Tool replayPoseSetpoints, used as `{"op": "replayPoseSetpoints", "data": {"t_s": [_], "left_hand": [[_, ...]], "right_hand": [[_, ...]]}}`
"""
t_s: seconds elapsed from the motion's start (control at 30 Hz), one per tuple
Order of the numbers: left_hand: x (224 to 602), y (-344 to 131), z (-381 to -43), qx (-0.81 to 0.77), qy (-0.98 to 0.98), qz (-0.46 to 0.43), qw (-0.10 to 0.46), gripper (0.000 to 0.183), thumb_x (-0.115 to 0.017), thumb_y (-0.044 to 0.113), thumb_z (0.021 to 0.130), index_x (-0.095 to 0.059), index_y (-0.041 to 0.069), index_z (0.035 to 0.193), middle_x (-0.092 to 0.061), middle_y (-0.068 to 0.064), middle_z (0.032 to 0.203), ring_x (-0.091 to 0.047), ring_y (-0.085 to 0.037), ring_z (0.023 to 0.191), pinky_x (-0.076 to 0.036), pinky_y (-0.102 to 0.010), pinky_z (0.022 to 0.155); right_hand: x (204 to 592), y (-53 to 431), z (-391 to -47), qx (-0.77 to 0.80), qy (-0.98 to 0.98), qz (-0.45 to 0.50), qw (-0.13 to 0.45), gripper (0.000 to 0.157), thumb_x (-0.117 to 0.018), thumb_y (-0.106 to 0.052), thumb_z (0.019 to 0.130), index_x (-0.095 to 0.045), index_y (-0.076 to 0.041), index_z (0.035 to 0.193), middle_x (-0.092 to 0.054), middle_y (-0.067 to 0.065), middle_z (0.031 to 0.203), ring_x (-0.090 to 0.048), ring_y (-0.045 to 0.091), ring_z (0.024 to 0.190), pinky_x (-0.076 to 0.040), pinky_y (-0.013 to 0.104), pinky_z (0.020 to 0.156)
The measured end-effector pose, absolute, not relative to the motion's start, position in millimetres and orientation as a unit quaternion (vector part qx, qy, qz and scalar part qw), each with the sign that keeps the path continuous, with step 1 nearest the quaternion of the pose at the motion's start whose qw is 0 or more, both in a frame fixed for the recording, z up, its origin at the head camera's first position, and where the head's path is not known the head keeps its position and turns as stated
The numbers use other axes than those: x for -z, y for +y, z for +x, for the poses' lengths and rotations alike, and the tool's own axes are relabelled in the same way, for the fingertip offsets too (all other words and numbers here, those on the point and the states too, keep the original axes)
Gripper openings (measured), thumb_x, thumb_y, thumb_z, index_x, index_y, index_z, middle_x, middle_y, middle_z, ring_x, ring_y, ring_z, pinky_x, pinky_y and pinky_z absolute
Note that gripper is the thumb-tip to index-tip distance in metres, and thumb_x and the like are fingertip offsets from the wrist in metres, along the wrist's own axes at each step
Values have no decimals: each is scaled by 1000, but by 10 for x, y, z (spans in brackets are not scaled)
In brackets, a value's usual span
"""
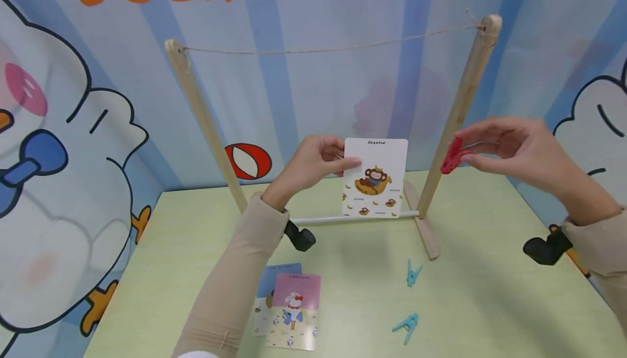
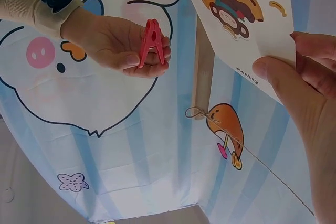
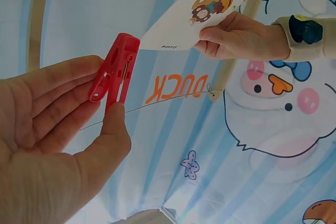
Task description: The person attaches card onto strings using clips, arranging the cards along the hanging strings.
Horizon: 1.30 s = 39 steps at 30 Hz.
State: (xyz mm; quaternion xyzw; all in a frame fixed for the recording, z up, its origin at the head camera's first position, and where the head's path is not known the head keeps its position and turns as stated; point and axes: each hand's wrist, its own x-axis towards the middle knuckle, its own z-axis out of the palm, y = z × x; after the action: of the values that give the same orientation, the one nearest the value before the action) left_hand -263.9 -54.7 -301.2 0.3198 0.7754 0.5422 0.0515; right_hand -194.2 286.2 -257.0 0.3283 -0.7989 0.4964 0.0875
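Two flat, glossy cards (image 1: 289,314) with rounded corners lie overlapped at the near edge of the pale green surface (image 1: 480,303), just beside the left sleeve. Two small teal plastic pegs (image 1: 410,298) lie apart right of them, open room all around. Left hand (image 1: 315,163) is raised above the surface, thumb and fingers (image 2: 286,85) pinching the left edge of a white monkey card (image 1: 375,178), held upright and upside down in front of the rack. Right hand (image 1: 514,148) pinches a red plastic peg (image 1: 451,155) between thumb and fingers (image 3: 113,129); peg looks closed, just beside the right post. Peg and card are near each other, not touching. Wooden rack (image 1: 453,124) has two slanted smooth posts, a thin white bottom rail and flat feet. Thin rough twine (image 1: 333,48) runs post to post, slightly sagging, well above both hands, nothing hanging on it. Printed cartoon cloth backdrop (image 1: 73,146) closes off the back and sides.
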Motion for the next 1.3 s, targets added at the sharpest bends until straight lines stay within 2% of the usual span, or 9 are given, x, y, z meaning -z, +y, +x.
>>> {"op": "replayPoseSetpoints", "data": {"t_s": [0.37,0.57,0.9,1.1,1.3], "left_hand": [[2646,-383,-2496,-548,778,304,41,19,-71,18,81,-64,4,92,-67,-7,85,-64,-26,71,-53,-31,69],[2565,-273,-2591,-554,773,307,33,20,-71,18,81,-64,3,92,-67,-7,85,-64,-23,69,-53,-30,68],[2573,-160,-2872,-579,756,306,6,26,-73,27,78,-66,7,93,-68,-5,87,-65,-19,72,-54,-30,67],[2434,-88,-2892,-588,749,304,-6,26,-73,24,78,-66,6,95,-68,-4,87,-65,-17,74,-54,-29,67],[2199,-37,-2743,-590,752,293,-10,23,-71,16,80,-65,2,97,-68,-7,87,-65,-17,75,-54,-28,69]], "right_hand": [[2340,2868,-2058,-470,-810,337,99,36,-62,18,76,-58,9,111,-62,13,106,-65,16,90,-51,19,73],[2197,2875,-2080,-434,-831,322,130,39,-62,16,77,-58,6,114,-63,8,106,-64,11,91,-49,15,74],[1887,2809,-2083,-395,-849,310,165,36,-66,12,76,-61,3,111,-63,7,105,-63,10,91,-47,11,75],[1722,2807,-2122,-395,-855,283,179,35,-67,8,78,-62,0,112,-64,-1,104,-62,9,89,-45,8,74],[1562,2807,-2159,-386,-856,276,207,35,-67,6,79,-62,-1,112,-63,2,107,-59,9,95,-44,8,77]]}}
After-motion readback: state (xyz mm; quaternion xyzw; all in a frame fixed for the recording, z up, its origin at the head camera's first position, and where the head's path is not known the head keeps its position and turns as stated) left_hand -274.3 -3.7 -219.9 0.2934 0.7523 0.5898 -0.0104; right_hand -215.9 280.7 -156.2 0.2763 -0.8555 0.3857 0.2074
